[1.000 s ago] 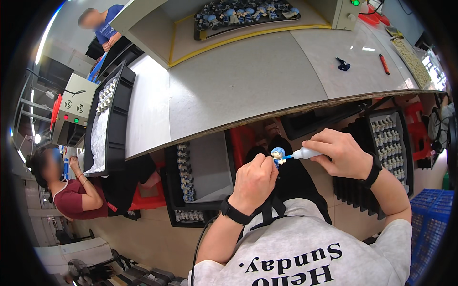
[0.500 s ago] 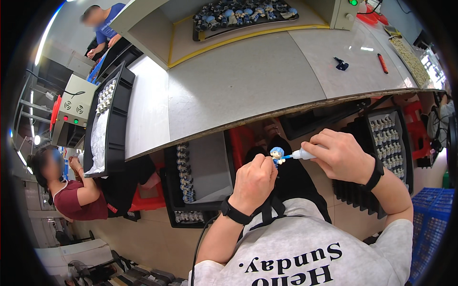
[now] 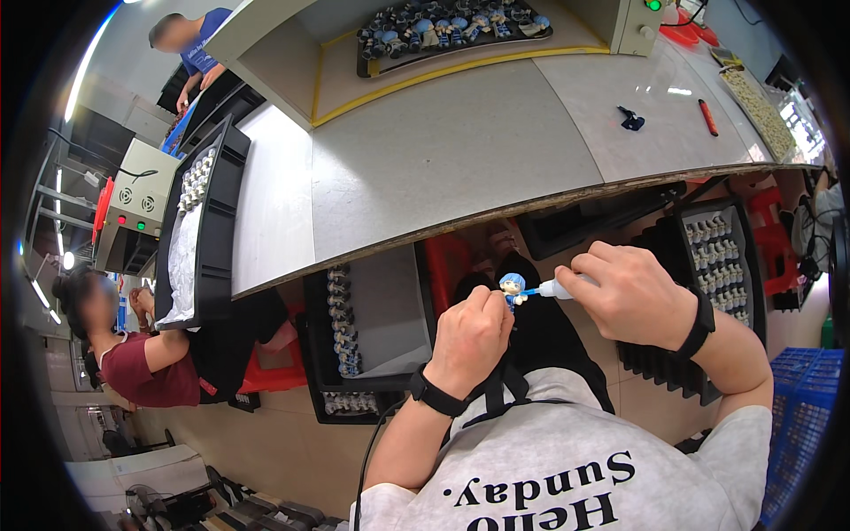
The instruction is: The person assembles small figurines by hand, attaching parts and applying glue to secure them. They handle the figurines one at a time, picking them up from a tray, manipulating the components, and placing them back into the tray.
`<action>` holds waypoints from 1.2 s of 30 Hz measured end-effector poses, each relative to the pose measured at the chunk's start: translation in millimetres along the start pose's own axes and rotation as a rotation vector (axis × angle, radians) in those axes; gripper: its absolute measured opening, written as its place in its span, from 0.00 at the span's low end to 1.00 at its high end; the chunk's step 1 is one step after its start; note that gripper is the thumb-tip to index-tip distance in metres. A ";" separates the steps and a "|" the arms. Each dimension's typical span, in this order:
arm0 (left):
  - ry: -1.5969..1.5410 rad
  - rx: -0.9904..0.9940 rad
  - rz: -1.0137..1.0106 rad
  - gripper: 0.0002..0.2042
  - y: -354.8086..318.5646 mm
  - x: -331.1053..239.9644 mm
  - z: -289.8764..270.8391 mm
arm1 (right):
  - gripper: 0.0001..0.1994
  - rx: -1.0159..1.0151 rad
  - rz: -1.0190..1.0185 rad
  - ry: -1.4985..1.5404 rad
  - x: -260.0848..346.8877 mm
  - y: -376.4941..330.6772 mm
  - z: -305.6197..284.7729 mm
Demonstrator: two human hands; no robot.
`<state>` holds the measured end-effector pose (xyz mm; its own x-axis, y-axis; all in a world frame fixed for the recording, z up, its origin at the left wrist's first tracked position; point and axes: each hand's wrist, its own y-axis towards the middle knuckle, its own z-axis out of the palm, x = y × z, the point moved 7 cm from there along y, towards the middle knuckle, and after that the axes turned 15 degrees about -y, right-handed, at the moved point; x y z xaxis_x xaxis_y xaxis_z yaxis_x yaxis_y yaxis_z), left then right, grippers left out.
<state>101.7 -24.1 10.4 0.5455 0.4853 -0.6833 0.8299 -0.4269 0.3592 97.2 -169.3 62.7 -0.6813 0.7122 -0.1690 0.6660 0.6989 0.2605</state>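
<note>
A small blue-haired figurine (image 3: 512,285) is pinched in the fingers of my left hand (image 3: 469,341), its head and one arm showing above them. My right hand (image 3: 630,292) grips a white squeeze bottle (image 3: 553,288) by its body. The bottle's thin blue nozzle points left and meets the figurine, or comes very close to it; I cannot tell which. Both hands are over my lap, just below the table's front edge. My left fingers hide the figurine's lower part.
The table (image 3: 425,142) spans the front, with a lit booth holding a tray of figurines (image 3: 456,35). A red marker (image 3: 708,118) and a dark scrap (image 3: 631,119) lie at right. Black trays (image 3: 381,310) (image 3: 722,265) of small parts flank me. A person in maroon (image 3: 150,367) sits at left.
My right hand and the bottle have shifted very slightly, with the wrist a little farther right. The left hand keeps its hold on the figurine.
</note>
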 end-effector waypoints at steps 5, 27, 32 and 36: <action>0.003 -0.002 0.000 0.04 -0.5 1.1 0.4 | 0.15 0.006 -0.027 -0.026 3.3 3.8 -4.9; -0.196 -0.116 -0.088 0.02 7.2 4.0 -14.0 | 0.17 -0.544 0.986 0.841 -205.3 -87.3 44.6; -0.178 -0.171 -0.036 0.03 9.7 -5.6 -16.7 | 0.21 -0.494 1.174 0.432 -289.9 -107.5 58.6; -0.133 -0.186 0.030 0.04 13.5 -16.4 -16.7 | 0.27 -0.377 1.255 0.314 -349.4 -146.7 104.7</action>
<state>105.9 -25.1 37.1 0.5602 0.3640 -0.7441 0.8276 -0.2853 0.4835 269.3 -513.9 -16.0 0.2481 0.7724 0.5847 0.7975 -0.5055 0.3294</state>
